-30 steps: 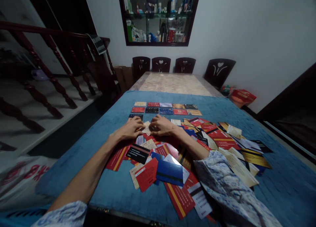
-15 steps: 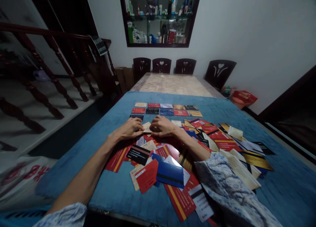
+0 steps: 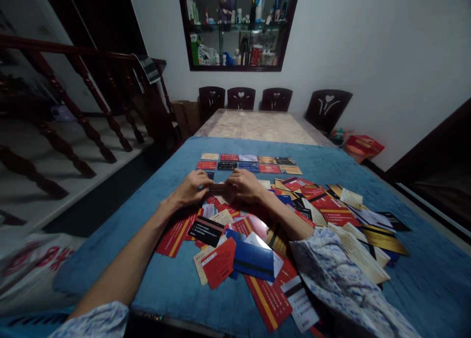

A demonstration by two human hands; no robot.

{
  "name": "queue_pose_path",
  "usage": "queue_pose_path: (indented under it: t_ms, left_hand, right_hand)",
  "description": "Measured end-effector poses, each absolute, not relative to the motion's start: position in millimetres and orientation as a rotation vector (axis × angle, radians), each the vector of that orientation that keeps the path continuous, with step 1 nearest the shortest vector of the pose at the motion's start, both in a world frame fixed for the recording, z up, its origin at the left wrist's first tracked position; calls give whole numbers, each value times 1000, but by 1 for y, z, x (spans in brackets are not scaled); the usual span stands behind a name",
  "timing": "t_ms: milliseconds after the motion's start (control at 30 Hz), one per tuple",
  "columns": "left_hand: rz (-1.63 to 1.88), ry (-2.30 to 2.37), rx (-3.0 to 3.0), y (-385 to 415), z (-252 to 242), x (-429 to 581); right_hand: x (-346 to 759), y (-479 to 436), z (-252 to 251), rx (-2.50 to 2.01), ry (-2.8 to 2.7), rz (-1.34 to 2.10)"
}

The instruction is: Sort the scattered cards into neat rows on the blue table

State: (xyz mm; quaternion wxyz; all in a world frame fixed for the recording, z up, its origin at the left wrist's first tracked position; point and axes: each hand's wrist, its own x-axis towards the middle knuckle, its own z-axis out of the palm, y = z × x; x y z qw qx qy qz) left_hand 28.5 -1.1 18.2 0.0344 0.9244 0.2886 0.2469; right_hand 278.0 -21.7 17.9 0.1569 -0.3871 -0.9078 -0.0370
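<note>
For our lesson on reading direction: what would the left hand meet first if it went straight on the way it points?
The left hand would probably meet the card at its fingertips, then the right hand just beyond; exact depth is unclear.

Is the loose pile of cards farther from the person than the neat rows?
No, the neat rows lie beyond the loose cards, closer to the chairs.

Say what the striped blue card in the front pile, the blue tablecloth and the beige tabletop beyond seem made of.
Blue card: probably plastic, smooth and glossy; crisp edges, sheen near its upper edge.
Blue tablecloth: likely soft fabric, matte, with small creases at right.
Beige tabletop: mottled like stone, though a printed surface could look similar.
</note>
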Motion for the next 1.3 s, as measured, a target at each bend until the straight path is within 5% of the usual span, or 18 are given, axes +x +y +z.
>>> queue_pose_path:
  t_ms: [1300]
  left_hand:
    - [682,1318,2739,-5,-3,46]
  right_hand:
    - [269,-30,14,-1478,-2500,20]
